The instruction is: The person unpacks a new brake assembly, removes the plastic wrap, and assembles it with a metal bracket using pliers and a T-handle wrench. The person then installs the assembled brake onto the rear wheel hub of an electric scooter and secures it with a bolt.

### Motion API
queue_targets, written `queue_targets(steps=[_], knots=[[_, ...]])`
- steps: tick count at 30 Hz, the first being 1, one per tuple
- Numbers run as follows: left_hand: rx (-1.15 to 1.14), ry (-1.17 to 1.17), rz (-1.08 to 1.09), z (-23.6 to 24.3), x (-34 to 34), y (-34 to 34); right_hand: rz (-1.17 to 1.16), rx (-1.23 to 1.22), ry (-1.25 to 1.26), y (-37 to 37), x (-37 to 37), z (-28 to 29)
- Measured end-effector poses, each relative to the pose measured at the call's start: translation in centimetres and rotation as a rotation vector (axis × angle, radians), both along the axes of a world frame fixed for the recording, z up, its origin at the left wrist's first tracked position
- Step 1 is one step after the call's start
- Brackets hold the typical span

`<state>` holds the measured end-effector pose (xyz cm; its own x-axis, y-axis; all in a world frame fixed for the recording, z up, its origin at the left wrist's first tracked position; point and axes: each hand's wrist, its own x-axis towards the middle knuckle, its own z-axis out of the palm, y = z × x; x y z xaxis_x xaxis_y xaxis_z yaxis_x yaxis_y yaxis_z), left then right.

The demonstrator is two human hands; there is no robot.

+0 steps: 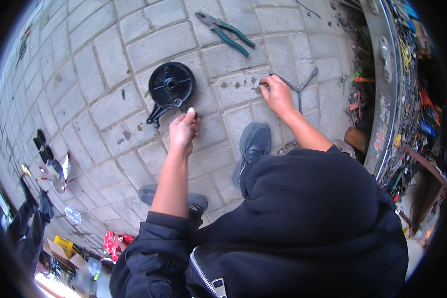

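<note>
A round black brake plate (170, 82) with a hub hole and an arm at its lower left is in front of me, left of centre. My left hand (182, 133) is closed at its lower right edge, thumb on top, on a dark lever-like part. My right hand (277, 95) is pinched around a small dark piece (263, 85), too small to name. Just beyond that hand lies a Y-shaped socket wrench (299, 88), partly hidden by the fingers. Farther ahead, pliers (226, 34) with green handles rest on the paving, jaws to the left.
Grey paving bricks (102, 107) bear dark wet spots. On the right, a metal-edged bench (382, 99) is crowded with tools and scraps. My shoe (255, 144) is between my hands. At lower left are a cardboard box (59, 251), red packaging (115, 243) and another person's dark-trousered legs (30, 223).
</note>
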<state>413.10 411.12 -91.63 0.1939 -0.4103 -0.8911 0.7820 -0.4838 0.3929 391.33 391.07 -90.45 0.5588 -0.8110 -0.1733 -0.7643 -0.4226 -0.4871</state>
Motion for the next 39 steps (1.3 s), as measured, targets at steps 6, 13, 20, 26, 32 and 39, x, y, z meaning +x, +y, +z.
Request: queue_targets(steps=[6,13,20,26,32,39], knots=[[0.029,-0.02,-0.044,0.2,0.2,-0.1,0.461,0.095,-0.171,2.7,9.7,2.2],[-0.018,0.028,-0.063,0.1,0.8,0.1,0.789,-0.025,0.051,4.9,17.9,1.6],[-0.06,0.053,-0.072,-0.3,0.9,0.4,0.787,-0.024,0.063,6.1,18.8,1.1],[-0.07,0.057,-0.06,-0.7,0.9,0.6,0.76,-0.084,0.024,7.0,18.6,1.0],[-0.064,0.05,-0.054,-0.9,0.9,0.5,0.694,-0.11,-0.025,7.3,18.6,0.6],[-0.043,0.019,-0.058,-1.1,0.7,0.7,0.771,-0.279,0.11,8.1,18.7,0.2]])
